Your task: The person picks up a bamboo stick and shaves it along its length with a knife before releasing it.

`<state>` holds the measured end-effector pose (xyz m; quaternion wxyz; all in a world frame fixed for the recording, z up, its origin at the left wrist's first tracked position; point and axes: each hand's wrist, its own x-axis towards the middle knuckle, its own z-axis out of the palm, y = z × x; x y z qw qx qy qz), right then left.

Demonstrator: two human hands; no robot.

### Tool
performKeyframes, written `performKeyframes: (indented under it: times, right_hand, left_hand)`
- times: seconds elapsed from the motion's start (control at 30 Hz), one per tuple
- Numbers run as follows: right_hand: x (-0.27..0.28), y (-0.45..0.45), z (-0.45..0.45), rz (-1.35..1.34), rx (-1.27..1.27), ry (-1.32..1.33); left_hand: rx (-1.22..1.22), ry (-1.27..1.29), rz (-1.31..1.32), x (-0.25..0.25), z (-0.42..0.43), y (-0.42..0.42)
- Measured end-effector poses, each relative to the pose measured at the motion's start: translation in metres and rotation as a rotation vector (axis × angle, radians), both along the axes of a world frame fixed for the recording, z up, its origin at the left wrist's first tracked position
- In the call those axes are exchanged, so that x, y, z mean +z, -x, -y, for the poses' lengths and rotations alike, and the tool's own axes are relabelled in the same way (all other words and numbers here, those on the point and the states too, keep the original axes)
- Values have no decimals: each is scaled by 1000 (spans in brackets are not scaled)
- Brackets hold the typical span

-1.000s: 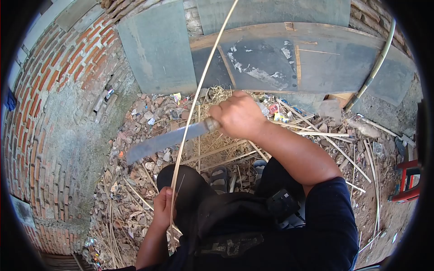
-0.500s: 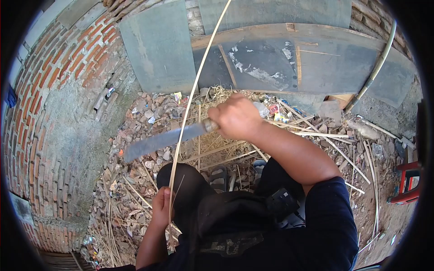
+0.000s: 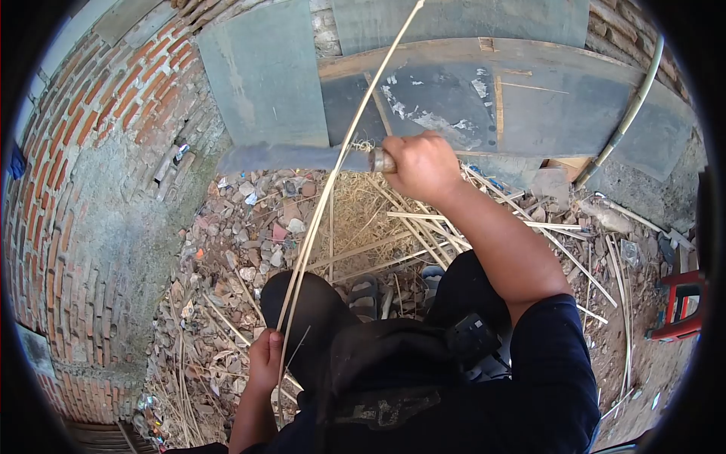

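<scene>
My right hand (image 3: 425, 168) is closed around the short handle of a machete (image 3: 283, 157). Its broad blade points left and meets a long, thin bamboo strip (image 3: 378, 79) close to the handle. Below the blade the strip runs as two narrow lengths side by side; above it, as one. Low on the left, my left hand (image 3: 265, 359) pinches the strip's lower part beside my left knee (image 3: 299, 306). The strip slants up to the right, with its tip near the top edge of the view.
Cut bamboo strips (image 3: 544, 225) lie over stony, littered ground, with fine shavings (image 3: 359, 216) ahead of my feet. A brick wall (image 3: 91, 189) stands left, grey panels (image 3: 423, 106) in front. A red plastic stool (image 3: 675, 306) and a leaning pole (image 3: 624, 125) are on the right.
My right hand and the machete have moved up and slightly right along the bamboo strip. Two lengths now show below the blade. The strip's top leans further right; my left hand is slightly lower.
</scene>
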<state>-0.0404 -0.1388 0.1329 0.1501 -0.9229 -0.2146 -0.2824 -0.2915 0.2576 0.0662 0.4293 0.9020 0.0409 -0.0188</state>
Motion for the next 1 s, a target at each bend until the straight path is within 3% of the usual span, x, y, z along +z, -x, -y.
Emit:
performKeyframes:
  times: [0.23,0.33,0.4,0.5,0.67,0.8,0.93,1.0]
  right_hand:
    - [-4,23,-39,191,291,154]
    - [2,8,-20,-10,133,157]
    - [-3,-13,11,19,-4,-47]
    - [-9,-24,38,81,-153,-29]
    - [-4,-17,29,58,-115,2]
    - [2,-7,19,124,-64,-40]
    - [3,-1,8,183,4,-60]
    - [1,2,3,200,57,-86]
  left_hand:
    - [-33,78,42,-2,2,-10]
    - [-37,5,70,-4,-18,7]
    - [-13,-71,76,-1,-29,25]
    - [-6,-42,28,-7,-40,44]
    - [-24,3,-194,-9,-48,47]
    - [-144,-22,-19,-1,-39,24]
    - [-15,-33,-25,29,-17,-10]
    - [-57,44,97,28,-4,-27]
